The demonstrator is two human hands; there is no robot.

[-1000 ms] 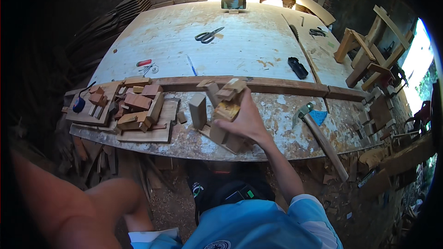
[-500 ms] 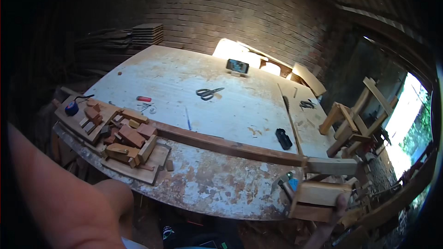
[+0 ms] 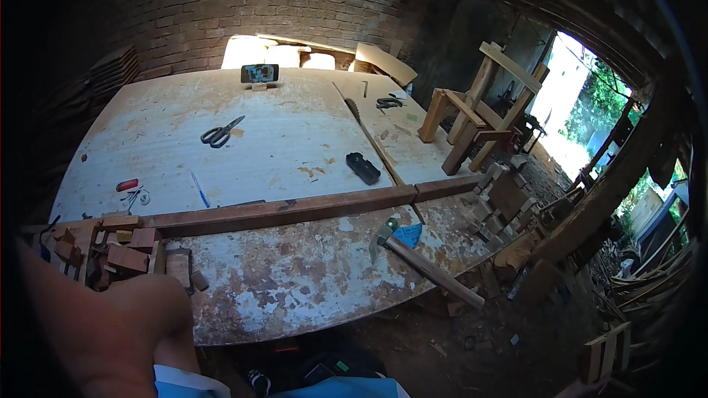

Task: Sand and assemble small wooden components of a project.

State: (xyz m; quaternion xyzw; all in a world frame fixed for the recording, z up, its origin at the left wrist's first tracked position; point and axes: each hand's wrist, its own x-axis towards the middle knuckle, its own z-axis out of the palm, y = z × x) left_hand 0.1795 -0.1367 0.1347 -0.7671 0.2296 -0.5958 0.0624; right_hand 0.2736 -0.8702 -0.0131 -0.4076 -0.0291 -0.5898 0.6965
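Observation:
My right hand (image 3: 586,385), mostly cut off at the lower right, grips a small pale-and-brown wooden assembly (image 3: 612,343) off the bench's edge, low over the floor. My left arm (image 3: 125,324) fills the lower left, bent, with its hand out of view. Behind it, reddish and pale wood blocks (image 3: 125,254) are piled on boards. A hammer (image 3: 435,269) lies on the paint-spattered near bench (image 3: 295,287), its head on a small blue piece (image 3: 409,234).
A long brown beam (image 3: 310,210) crosses the bench. Beyond lie scissors (image 3: 221,133), a black case (image 3: 361,168), pliers (image 3: 387,103) and a propped phone (image 3: 258,74). Wooden frames (image 3: 479,110) stand at the right beside an open doorway (image 3: 560,81). Scrap wood litters the floor.
My right hand has carried the wooden assembly off the bench, down to the lower right. The camera has tilted and turned rightward, shifting the bench leftward in view.

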